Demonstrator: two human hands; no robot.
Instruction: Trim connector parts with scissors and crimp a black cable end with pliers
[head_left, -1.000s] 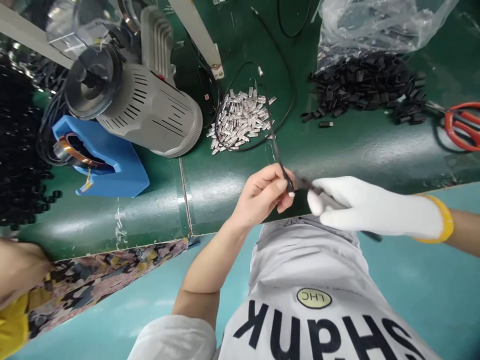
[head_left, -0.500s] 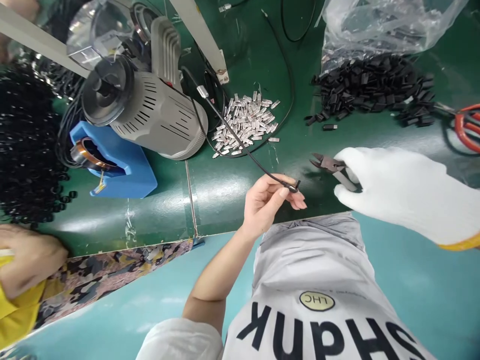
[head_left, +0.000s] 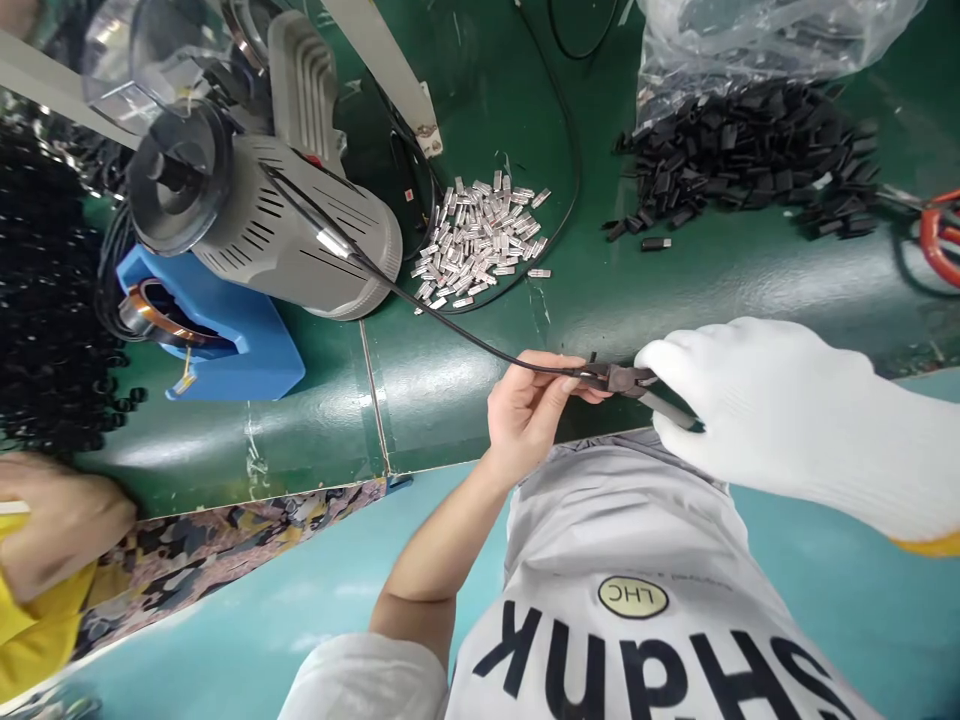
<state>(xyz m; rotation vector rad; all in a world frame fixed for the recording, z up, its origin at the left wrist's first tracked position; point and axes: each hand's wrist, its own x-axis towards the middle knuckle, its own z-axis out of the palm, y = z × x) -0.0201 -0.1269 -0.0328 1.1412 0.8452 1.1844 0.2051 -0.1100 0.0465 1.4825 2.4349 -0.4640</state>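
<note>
My bare left hand (head_left: 527, 405) pinches a black cable (head_left: 457, 328) close to its end, between thumb and fingers. From there the cable runs up and left, with a silvery metal connector (head_left: 334, 243) along it in front of the grey machine. My right hand (head_left: 757, 410), in a white glove, is closed around the handles of diagonal cutters (head_left: 621, 379). The cutters' jaws are at the cable end, right by my left fingertips; whether the blades are closed on it I cannot tell.
Small metal connector shells (head_left: 480, 240) lie in a heap beyond my left hand. Black plastic housings (head_left: 750, 160) are piled before a clear plastic bag (head_left: 772, 50). Red-handled pliers (head_left: 937, 240) lie at right. A grey machine (head_left: 292, 220) and blue tape holder (head_left: 262, 340) stand left, near a co-worker's arm (head_left: 60, 520).
My right hand has brought the cutters left and down to the cable end at my left fingertips. The far metal connector has swung left and down.
</note>
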